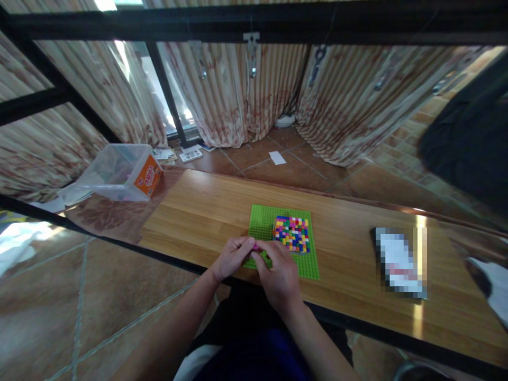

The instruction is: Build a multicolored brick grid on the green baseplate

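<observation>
A green studded baseplate (262, 222) lies on the wooden table (206, 211). A square patch of many small coloured bricks (292, 233) covers its right part. Both my hands meet at the plate's near left corner. My left hand (231, 256) and my right hand (278, 271) have their fingers pinched together around a small pink-purple piece (255, 246), which is mostly hidden between the fingertips.
A clear plastic box (119, 172) with an orange label stands at the table's far left end. A dark flat object with a blurred face (399, 262) lies to the right. Black frame bars cross overhead. Curtains and a tiled floor lie beyond.
</observation>
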Tool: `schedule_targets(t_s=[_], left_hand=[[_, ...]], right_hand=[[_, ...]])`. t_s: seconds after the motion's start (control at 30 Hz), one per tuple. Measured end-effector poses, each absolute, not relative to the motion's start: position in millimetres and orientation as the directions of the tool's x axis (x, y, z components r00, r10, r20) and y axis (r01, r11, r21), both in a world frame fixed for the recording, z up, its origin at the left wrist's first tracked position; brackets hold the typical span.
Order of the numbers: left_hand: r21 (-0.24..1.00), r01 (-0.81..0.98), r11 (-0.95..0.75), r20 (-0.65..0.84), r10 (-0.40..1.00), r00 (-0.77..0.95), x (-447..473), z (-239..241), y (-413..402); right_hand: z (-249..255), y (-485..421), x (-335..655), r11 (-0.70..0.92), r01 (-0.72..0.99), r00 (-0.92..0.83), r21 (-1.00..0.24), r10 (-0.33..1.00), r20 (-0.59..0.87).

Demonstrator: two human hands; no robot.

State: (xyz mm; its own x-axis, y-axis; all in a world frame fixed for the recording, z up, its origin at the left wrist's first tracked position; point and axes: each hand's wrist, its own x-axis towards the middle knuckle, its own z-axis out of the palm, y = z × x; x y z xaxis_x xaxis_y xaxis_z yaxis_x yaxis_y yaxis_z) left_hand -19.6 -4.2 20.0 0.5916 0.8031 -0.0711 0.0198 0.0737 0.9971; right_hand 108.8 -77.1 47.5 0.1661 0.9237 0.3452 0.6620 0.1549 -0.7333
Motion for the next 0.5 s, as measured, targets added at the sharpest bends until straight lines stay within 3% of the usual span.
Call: schedule_targets(t_s=[0.3, 0.5], left_hand=[[0.995, 0.048, 0.09, -0.1, 0.782, 0.615, -19.9, 25.6, -4.8], [0.994, 0.009, 0.11, -0.093, 0.793, 0.601, -18.7, 27.5, -4.9]], right_hand=[[45.7, -75.1, 108.4, 0.162, 0.649, 0.189, -0.744, 0.912, 0.363], [56.5, -83.2, 126.4, 0.147, 0.563, 0.268, -0.813, 0.898, 0.348]])
